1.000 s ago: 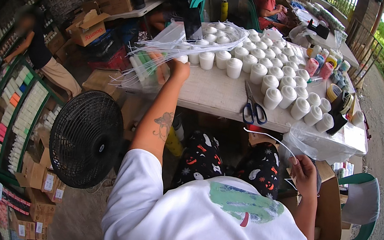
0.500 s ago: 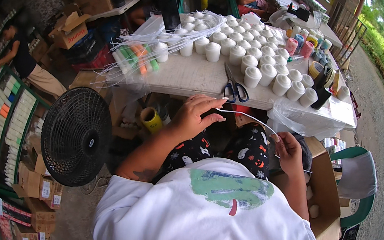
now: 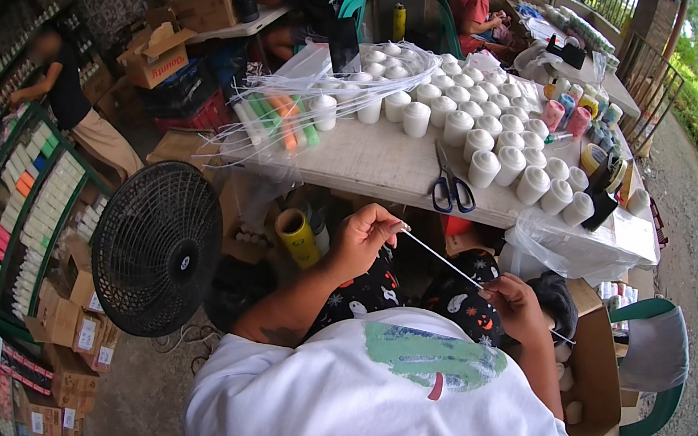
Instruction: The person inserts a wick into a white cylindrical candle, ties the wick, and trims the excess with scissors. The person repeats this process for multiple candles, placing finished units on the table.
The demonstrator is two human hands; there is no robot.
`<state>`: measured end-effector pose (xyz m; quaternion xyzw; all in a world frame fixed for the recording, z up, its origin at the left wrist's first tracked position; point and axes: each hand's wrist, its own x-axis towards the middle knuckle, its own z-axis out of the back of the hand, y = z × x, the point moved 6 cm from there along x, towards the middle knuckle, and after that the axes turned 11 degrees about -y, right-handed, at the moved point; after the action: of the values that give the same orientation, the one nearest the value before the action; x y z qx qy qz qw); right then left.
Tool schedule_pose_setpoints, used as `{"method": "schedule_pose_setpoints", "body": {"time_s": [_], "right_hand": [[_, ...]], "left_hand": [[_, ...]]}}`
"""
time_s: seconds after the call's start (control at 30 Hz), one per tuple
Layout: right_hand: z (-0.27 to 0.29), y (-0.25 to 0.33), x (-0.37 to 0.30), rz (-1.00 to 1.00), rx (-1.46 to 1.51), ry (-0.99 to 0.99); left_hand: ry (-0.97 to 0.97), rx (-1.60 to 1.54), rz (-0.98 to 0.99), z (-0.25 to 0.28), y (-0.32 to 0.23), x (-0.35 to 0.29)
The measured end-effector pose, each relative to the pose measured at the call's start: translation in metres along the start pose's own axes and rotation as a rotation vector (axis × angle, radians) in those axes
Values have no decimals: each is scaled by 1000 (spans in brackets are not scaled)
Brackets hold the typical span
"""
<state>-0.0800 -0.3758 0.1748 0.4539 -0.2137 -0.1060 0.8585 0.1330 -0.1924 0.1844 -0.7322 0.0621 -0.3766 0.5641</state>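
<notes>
A thin white cord point(image 3: 444, 260) is stretched nearly straight above my lap. My left hand point(image 3: 362, 240) pinches one end between thumb and fingers. My right hand point(image 3: 518, 306) grips it further along, and its tail sticks out past that hand on the right. Beyond my hands, dark-handled scissors point(image 3: 451, 186) lie at the near edge of the white table point(image 3: 376, 157). Rows of white cylinders with domed tops point(image 3: 485, 168) stand behind them. A loose bundle of long white strands point(image 3: 296, 88) spreads over the table's left part, beside orange and green rolls point(image 3: 283, 116) in clear plastic.
A black fan point(image 3: 155, 248) stands to my left, near shelves of colored goods point(image 3: 33, 216). An opened cardboard box point(image 3: 592, 372) holding white pieces sits at my right, next to a green chair point(image 3: 653, 417). Other people work at the back and far left.
My left hand has closed on the cord's end, where its fingers were spread before. The cord has gone from curved to taut. The whole view has shifted slightly.
</notes>
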Motion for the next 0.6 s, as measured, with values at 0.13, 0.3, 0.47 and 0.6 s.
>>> {"method": "schedule_pose_setpoints", "body": {"time_s": [0.13, 0.3, 0.47, 0.6], "right_hand": [[-6, 0, 1, -36, -132, 315], [-8, 13, 9, -67, -29, 315], [-33, 29, 21, -293, 77, 137], [-24, 5, 20, -271, 131, -5]], "left_hand": [[255, 99, 5, -4, -3, -1], [377, 139, -192, -35, -20, -3], [422, 144, -267, -48, -20, 0], [404, 124, -86, -40, -6, 21]]}}
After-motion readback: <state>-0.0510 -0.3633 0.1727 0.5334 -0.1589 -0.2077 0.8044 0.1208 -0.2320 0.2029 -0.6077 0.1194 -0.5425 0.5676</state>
